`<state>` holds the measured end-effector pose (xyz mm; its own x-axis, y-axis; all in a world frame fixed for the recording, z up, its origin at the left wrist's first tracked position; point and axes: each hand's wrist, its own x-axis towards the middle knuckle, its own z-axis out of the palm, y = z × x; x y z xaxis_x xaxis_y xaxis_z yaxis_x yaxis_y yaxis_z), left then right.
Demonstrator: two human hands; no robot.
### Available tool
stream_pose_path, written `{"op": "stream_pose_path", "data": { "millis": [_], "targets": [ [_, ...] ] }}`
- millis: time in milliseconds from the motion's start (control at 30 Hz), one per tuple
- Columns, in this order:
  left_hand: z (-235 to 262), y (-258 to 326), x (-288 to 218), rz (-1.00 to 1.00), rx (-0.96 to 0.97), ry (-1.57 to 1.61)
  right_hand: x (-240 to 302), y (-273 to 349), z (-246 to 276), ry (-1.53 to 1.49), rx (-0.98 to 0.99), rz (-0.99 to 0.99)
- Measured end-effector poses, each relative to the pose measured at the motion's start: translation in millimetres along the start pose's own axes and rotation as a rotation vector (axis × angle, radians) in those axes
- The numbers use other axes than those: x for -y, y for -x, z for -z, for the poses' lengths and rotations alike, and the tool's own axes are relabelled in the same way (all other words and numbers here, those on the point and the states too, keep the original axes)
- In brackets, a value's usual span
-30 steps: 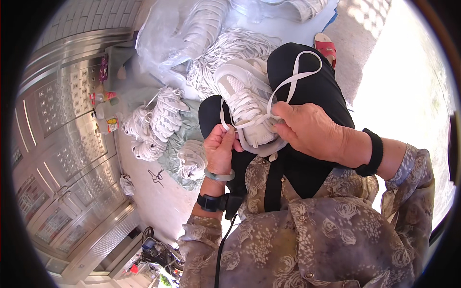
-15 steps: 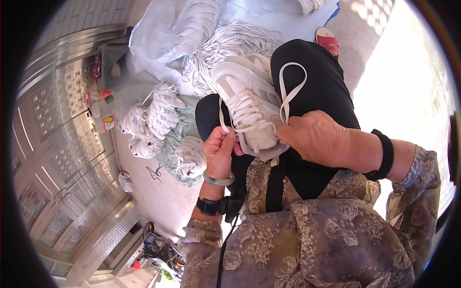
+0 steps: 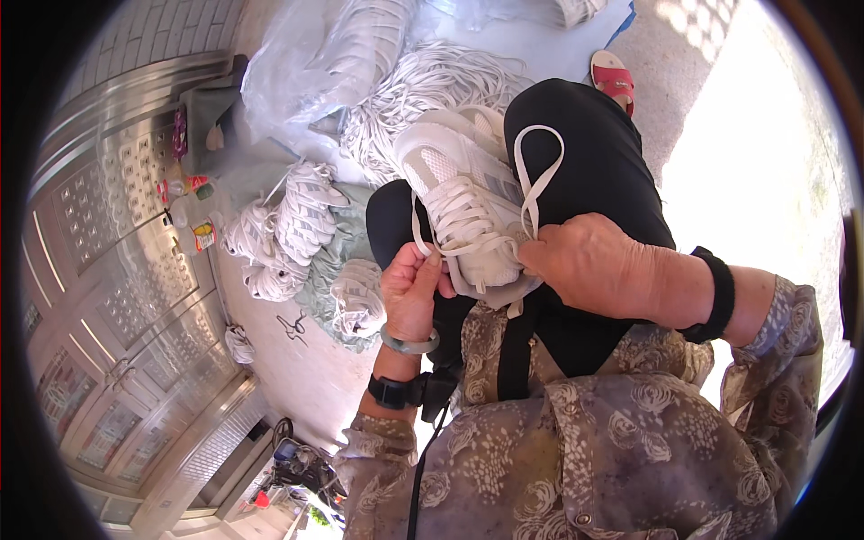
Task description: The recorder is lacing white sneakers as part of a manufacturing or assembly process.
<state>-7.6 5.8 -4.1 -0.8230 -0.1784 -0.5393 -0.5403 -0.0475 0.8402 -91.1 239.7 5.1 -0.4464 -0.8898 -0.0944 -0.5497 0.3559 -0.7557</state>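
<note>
A white sneaker (image 3: 463, 202) rests on my lap between my black-trousered knees, its tongue end toward me. White lace crosses its upper rows. My left hand (image 3: 412, 281), at the shoe's left side, pinches a white shoelace between thumb and fingers. On the opposite side my right hand (image 3: 576, 256) is closed on the other end of the shoelace (image 3: 551, 166), which loops up over my right knee. Its fingertips are partly hidden behind the back of the hand. Another pale shoe (image 3: 486, 121) shows just beyond the first.
A heap of loose white laces (image 3: 432, 85) lies ahead, beside clear plastic bags (image 3: 297, 63) of shoe parts. Several white shoe uppers (image 3: 306, 211) sit on a greenish sheet at left, near dark scissors (image 3: 291, 328). A red sandal (image 3: 613, 79) shows beyond my right knee; a metal door stands left.
The lace loop above my right knee has shifted slightly left and down. Both hands keep their grips, almost in the same place.
</note>
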Motion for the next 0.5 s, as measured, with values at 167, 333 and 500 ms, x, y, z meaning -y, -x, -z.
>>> {"op": "stream_pose_path", "data": {
  "millis": [167, 333, 500],
  "targets": [
    [1, 2, 4, -0.047, 0.003, 0.014, -6, -8, -2, -0.132, -0.183, -0.089],
    [9, 13, -1, -0.131, -0.187, 0.062, -18, -10, 2, -0.172, -0.340, -0.166],
    [51, 45, -7, -0.064, -0.171, -0.070, -19, -7, 19, -0.093, -0.352, -0.209]
  ]
}}
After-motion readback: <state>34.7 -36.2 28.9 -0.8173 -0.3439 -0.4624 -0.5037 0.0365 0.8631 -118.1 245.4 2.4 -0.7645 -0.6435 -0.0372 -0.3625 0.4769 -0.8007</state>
